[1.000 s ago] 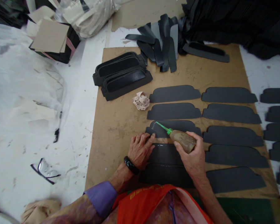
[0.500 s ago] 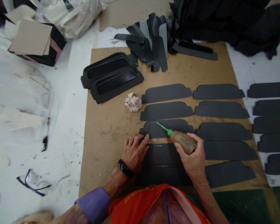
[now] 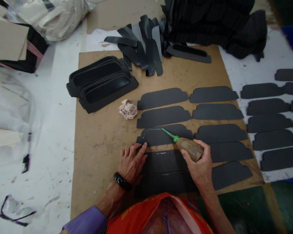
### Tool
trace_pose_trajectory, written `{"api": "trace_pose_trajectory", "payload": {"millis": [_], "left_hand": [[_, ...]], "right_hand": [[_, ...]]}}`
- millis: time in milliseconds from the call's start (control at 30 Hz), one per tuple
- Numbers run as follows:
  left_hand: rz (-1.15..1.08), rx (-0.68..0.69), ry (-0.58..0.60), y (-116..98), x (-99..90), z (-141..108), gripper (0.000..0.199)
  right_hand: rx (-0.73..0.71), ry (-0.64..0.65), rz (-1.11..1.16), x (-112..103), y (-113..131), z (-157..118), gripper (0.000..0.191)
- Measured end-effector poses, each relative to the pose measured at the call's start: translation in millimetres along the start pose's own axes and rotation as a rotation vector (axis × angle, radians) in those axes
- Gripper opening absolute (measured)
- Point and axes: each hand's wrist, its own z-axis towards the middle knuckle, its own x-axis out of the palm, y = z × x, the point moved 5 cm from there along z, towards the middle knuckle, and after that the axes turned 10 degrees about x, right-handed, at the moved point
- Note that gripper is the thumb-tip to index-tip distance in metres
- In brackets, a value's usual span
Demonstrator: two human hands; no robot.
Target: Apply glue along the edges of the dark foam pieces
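My right hand (image 3: 200, 167) is wrapped round a brownish squeeze bottle (image 3: 189, 149) with a long green nozzle (image 3: 170, 134). The nozzle tip is at the upper edge of a dark, flat shaped panel (image 3: 166, 138). From the panel's left end, a thin shiny line of what looks like glue runs along that edge to the tip. My left hand (image 3: 131, 164) lies with fingers stretched out, fingertips on the panel's lower left corner. Nearer to me, another dark panel (image 3: 163, 162) has a wet line along its top edge, as does the panel (image 3: 164, 185) below it.
More dark panels (image 3: 217, 131) lie in columns to the right. A crumpled pinkish wad (image 3: 128, 109) sits left of them. Behind are stacked black pieces (image 3: 102, 81), loose dark strips (image 3: 148, 48) and a large black pile (image 3: 210, 26). Glasses (image 3: 12, 213) lie at lower left.
The nozzle tip has moved right along the panel's upper edge, and the shiny line is longer. My left hand stays at the panel's corner. The view has shifted to the right.
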Motion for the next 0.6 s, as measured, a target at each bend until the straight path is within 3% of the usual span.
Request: {"api": "trace_pose_trajectory", "payload": {"millis": [600], "left_hand": [[0.03, 0.036, -0.038, 1.8, -0.4, 2.8, 0.037]], "right_hand": [[0.058, -0.106, -0.014, -25.9, -18.3, 13.1, 0.05]]}}
